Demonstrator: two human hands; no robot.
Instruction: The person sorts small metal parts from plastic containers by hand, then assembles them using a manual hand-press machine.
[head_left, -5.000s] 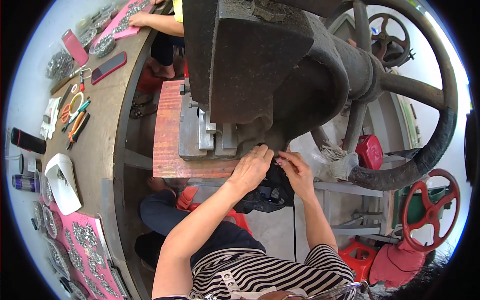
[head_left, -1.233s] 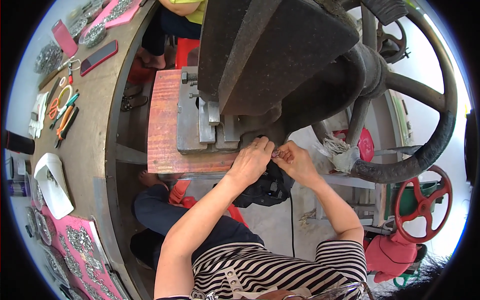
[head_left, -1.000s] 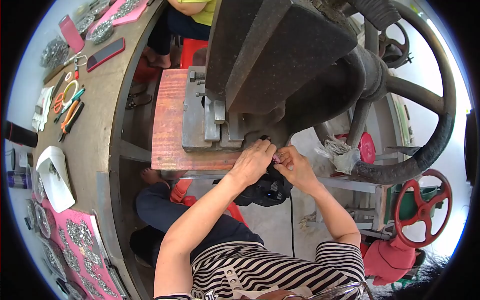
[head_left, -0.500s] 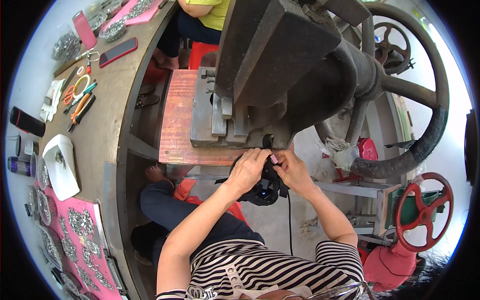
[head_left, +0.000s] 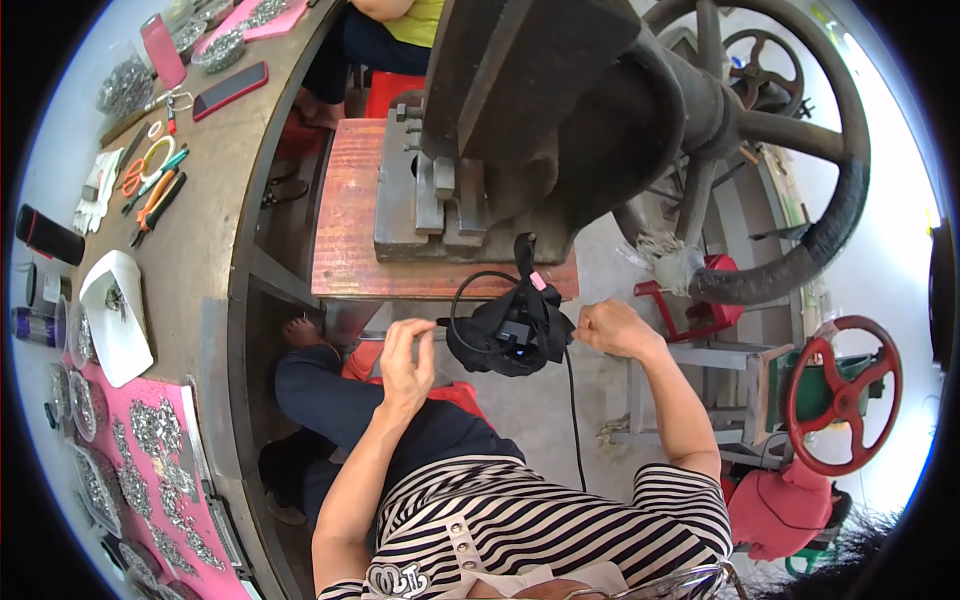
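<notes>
A black strap bundle [head_left: 485,340] hangs by a loop in front of the press base, below its edge. A small boxy device with a lit bluish spot sits in it, and a pink clip [head_left: 538,281] is on its upper strap. My left hand [head_left: 405,368] is just left of the bundle, fingers loosely bent and apart, holding nothing that I can see. At the bundle's right side my right hand [head_left: 618,328] pinches a black strap end; the fingertips partly hide it. A black cable [head_left: 575,420] runs down from the bundle toward the floor.
The iron hand press [head_left: 560,130] with its big wheel [head_left: 850,200] stands on a reddish wooden stand [head_left: 345,215]. On the left, a workbench [head_left: 215,240] carries pliers [head_left: 158,208], a phone [head_left: 231,90], a white tray [head_left: 128,350] and metal parts. Another person [head_left: 385,40] sits beyond.
Both hands have left the pink clip and moved apart: the left down and leftward, the right to the bundle's right side. The bundle now hangs in fuller view. The whole view has shifted slightly.
</notes>
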